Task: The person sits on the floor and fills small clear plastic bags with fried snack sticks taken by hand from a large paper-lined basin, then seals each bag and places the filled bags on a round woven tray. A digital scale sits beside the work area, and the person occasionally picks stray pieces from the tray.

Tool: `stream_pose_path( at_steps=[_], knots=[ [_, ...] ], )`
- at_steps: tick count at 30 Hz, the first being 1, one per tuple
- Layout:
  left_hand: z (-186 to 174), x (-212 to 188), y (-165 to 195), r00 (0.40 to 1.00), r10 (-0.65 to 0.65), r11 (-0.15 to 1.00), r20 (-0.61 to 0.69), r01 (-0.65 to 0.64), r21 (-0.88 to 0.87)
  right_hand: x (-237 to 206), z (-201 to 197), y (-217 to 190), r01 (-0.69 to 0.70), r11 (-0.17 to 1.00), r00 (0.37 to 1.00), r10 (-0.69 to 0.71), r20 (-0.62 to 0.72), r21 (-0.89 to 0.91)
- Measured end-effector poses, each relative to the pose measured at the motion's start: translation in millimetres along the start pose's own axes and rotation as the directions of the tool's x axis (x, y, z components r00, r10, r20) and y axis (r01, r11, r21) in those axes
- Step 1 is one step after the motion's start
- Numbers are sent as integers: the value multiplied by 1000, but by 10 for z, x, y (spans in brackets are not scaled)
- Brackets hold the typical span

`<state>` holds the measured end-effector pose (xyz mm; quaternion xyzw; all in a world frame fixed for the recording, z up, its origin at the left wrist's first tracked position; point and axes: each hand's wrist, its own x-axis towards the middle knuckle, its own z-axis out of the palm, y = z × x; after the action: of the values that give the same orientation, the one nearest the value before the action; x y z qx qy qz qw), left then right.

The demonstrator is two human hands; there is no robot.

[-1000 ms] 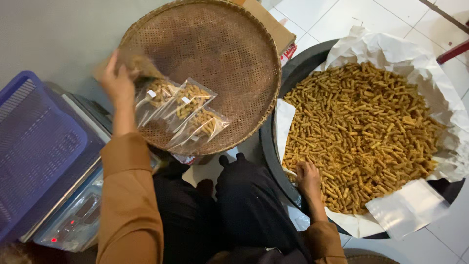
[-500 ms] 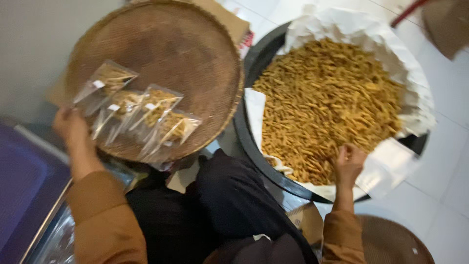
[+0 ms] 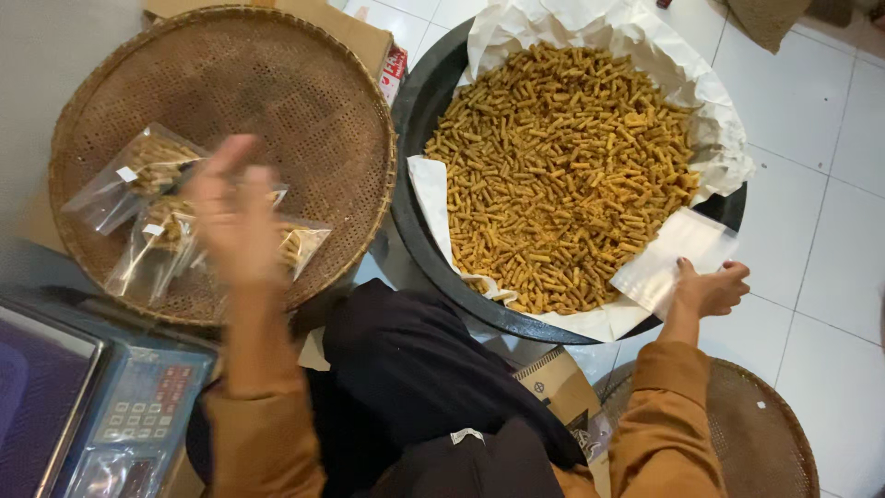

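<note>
My left hand hovers blurred over the round woven tray, fingers spread and holding nothing. Beneath it several clear bags of fried snack sticks lie on the tray. My right hand pinches an empty clear plastic bag at the near right rim of the black basin. The basin is lined with white paper and heaped with golden snack sticks.
A digital scale with a keypad stands at the lower left. A small cardboard box sits by my knees, and a second woven tray lies at the lower right. White floor tiles extend to the right.
My left hand let go of the filled bags on the tray and swung toward its middle. My right hand left the snack sticks, moved right and took hold of an empty bag.
</note>
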<state>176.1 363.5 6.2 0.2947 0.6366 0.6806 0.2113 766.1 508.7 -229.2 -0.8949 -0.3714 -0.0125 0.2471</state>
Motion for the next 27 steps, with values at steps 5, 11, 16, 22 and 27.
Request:
stream_pose_path(
  at_steps=[5, 11, 16, 22, 27],
  knots=[
    [1061, -486, -143, 937, 198, 971, 289, -228, 73, 29, -188, -61, -208, 966, 977, 199, 72, 151],
    [1740, -841, -598, 877, -31, 987, 480, -50, 156, 25, -214, 37, -98, 990, 993, 89, 82, 105],
    [1736, -857, -1066, 871, -128, 902, 475, -97, 420, 124, -157, 59, 90, 995, 978, -94, -185, -30],
    [1812, -879, -1392, 850, -182, 912, 494, -42, 409, 47, -318, -242, 160, 620, 941, -331, 71, 768],
    [2037, -987, -1537, 756, -276, 953, 594, 136, 271, -547, -432, -736, -323, 402, 692, -517, 504, 857]
  ],
)
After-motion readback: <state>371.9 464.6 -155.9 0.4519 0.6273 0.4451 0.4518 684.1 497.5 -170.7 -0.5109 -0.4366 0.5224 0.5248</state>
